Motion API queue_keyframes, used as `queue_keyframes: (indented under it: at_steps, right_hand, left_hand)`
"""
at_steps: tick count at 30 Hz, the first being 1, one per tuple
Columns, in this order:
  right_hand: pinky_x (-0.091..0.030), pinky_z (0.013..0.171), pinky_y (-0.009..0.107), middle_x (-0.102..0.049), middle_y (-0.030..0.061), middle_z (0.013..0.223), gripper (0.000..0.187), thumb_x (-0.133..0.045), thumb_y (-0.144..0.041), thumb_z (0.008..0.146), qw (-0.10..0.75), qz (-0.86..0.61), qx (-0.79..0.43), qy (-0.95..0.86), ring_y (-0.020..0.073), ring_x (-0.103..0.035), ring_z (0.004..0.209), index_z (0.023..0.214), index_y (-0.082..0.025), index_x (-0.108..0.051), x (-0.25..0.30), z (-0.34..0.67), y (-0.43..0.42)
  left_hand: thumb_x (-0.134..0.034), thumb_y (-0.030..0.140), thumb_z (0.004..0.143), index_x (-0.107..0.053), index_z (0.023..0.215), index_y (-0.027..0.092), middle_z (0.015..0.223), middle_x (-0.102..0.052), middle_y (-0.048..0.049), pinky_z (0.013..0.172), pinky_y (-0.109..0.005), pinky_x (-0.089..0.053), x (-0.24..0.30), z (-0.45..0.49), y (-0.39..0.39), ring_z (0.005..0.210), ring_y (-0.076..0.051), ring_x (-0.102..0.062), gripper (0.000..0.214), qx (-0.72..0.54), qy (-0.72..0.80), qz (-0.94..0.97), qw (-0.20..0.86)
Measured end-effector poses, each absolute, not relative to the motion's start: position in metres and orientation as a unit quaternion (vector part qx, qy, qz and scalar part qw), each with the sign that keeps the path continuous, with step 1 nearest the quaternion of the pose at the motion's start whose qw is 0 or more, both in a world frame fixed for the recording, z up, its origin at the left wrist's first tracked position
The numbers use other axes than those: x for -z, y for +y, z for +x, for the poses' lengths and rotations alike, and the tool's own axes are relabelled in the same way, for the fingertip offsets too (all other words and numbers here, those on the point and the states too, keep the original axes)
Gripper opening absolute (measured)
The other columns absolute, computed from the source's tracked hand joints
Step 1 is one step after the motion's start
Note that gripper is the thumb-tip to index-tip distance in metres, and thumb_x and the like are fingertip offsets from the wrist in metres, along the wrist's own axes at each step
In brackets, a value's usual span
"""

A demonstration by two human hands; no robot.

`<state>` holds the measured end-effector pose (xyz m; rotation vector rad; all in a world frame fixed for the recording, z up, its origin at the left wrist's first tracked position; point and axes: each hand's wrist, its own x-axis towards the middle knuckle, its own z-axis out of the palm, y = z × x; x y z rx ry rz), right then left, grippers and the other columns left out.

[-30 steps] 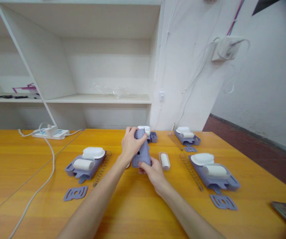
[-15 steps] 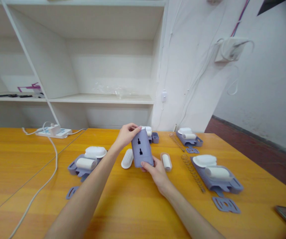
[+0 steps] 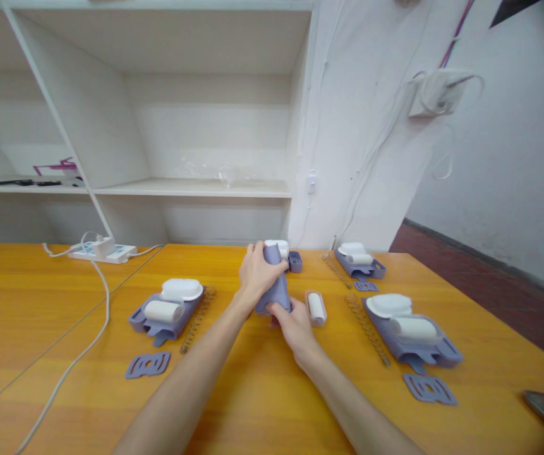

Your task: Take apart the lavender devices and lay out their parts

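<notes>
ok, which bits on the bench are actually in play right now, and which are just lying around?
In play:
- purple housing, held by left hand at its top and right hand at its base
- white roller in clear tray, just right of the hands

Lying about:
- left parts set
- right parts set
- springs
- flat purple plate
- power strip

Counting 4 purple trays [image 3: 158, 321] on the bench [image 3: 262, 404], 3 flat purple grilles [image 3: 147, 364], 3 coiled springs [image 3: 365, 327], 4 white rollers [image 3: 161, 311], plus 1 purple casing [image 3: 276, 287] up in 2 hands [image 3: 258, 276]. Also 1 white power strip [image 3: 102, 251].
</notes>
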<state>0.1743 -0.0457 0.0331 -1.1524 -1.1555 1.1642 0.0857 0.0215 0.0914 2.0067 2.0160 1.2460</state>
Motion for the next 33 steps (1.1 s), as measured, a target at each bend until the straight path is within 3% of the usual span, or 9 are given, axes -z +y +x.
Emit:
queue_keyframes:
  at_steps: [5,10,17,24,33]
  right_hand:
    - [-0.038,0.041,0.022,-0.052,-0.0018,0.055,0.017,-0.059,-0.031,0.067,0.54,-0.489,-0.488,-0.481,0.0117,-0.045,0.048,0.065,-0.015,-0.058,-0.032,0.174,-0.047]
    - [-0.04,0.05,0.022,-0.056,-0.0019,0.063,0.015,-0.06,-0.027,0.067,0.57,-0.427,-0.484,-0.509,0.0114,-0.047,0.055,0.076,-0.015,-0.059,-0.035,0.184,-0.044]
    - [-0.043,0.051,0.024,-0.057,-0.0009,0.061,0.015,-0.059,-0.03,0.067,0.565,-0.464,-0.491,-0.474,0.0131,-0.051,0.054,0.068,-0.015,-0.058,-0.044,0.182,-0.048]
    - [-0.043,0.051,0.023,-0.06,0.0007,0.067,0.021,-0.062,-0.032,0.066,0.556,-0.407,-0.521,-0.504,0.0133,-0.05,0.059,0.077,-0.014,-0.061,-0.038,0.187,-0.047]
    - [-0.042,0.049,0.023,-0.057,-0.0011,0.063,0.017,-0.061,-0.031,0.068,0.547,-0.432,-0.516,-0.498,0.013,-0.049,0.056,0.073,-0.015,-0.06,-0.044,0.192,-0.046]
  left_hand:
    - [-0.062,0.048,0.065,-0.05,0.094,0.025,0.097,-0.051,-0.0026,0.069,-0.028,-0.041,-0.092,0.089,0.024,0.084,-0.019,-0.055,0.039,-0.401,0.645,0.649,0.032]
    - [-0.062,0.049,0.065,-0.051,0.092,0.025,0.096,-0.047,-0.0025,0.073,-0.028,-0.043,-0.102,0.089,0.025,0.083,-0.019,-0.055,0.038,-0.413,0.633,0.654,0.02]
    - [-0.057,0.051,0.069,-0.051,0.1,0.025,0.103,-0.046,-0.0054,0.075,-0.031,-0.043,-0.101,0.096,0.02,0.089,-0.022,-0.055,0.041,-0.437,0.661,0.61,-0.003]
    - [-0.06,0.051,0.066,-0.053,0.095,0.024,0.098,-0.048,-0.0044,0.076,-0.031,-0.043,-0.105,0.086,0.023,0.087,-0.022,-0.056,0.041,-0.382,0.648,0.658,0.034]
    - [-0.055,0.054,0.069,-0.053,0.097,0.025,0.1,-0.048,-0.0056,0.072,-0.031,-0.043,-0.103,0.095,0.02,0.085,-0.022,-0.056,0.041,-0.413,0.651,0.637,0.006]
